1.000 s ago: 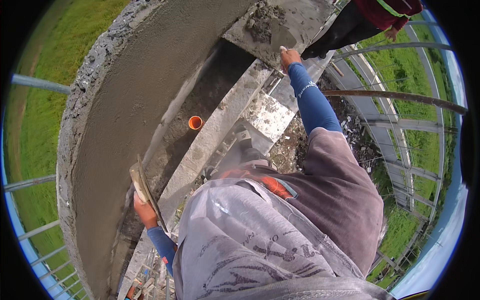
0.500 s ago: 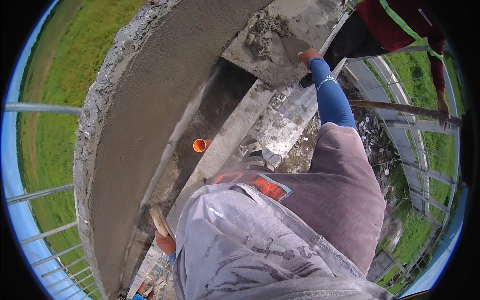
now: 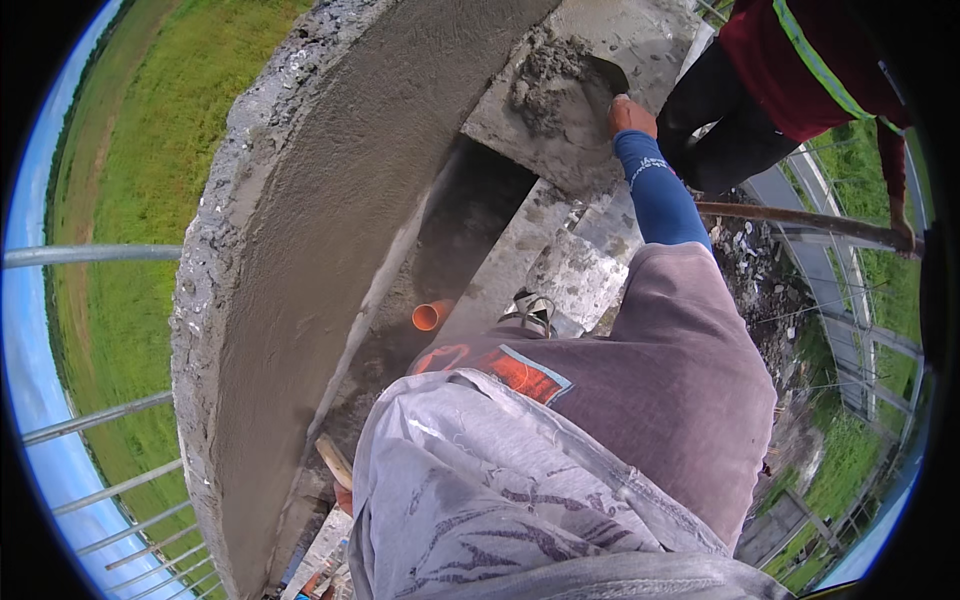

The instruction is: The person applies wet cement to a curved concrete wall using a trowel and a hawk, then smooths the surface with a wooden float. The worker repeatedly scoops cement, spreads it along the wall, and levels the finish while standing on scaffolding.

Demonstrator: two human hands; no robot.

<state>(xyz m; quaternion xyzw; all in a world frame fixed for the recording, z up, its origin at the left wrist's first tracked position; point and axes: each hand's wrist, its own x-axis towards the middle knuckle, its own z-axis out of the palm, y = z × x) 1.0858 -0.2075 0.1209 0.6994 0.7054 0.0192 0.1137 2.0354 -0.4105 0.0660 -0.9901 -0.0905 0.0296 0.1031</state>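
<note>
My right hand point(image 3: 633, 117), in a blue sleeve, is closed round a trowel whose dark blade point(image 3: 609, 73) sits at the edge of a heap of wet grey mortar point(image 3: 548, 80). The mortar lies on a flat, smeared board point(image 3: 588, 160) beside the wall. My left hand point(image 3: 344, 498) is low on the left, mostly hidden behind my shirt. It grips a wooden piece point(image 3: 333, 460), probably part of a hand float; the rest of it is out of sight. To the left curves a freshly plastered wall point(image 3: 300, 240) with a rough top edge.
An orange pipe end point(image 3: 428, 317) sticks up in the gap beside the wall. A concrete ledge point(image 3: 500, 245) runs below me. At the right a co-worker in a dark red top point(image 3: 770, 60) stands near a long rusty bar point(image 3: 800, 219). Metal rails point(image 3: 95, 255) jut out beyond the wall.
The trowel has turned and its blade now shows narrower, at the heap's right side. My left hand has slipped further behind my shirt. The co-worker shows more, and the view has shifted slightly.
</note>
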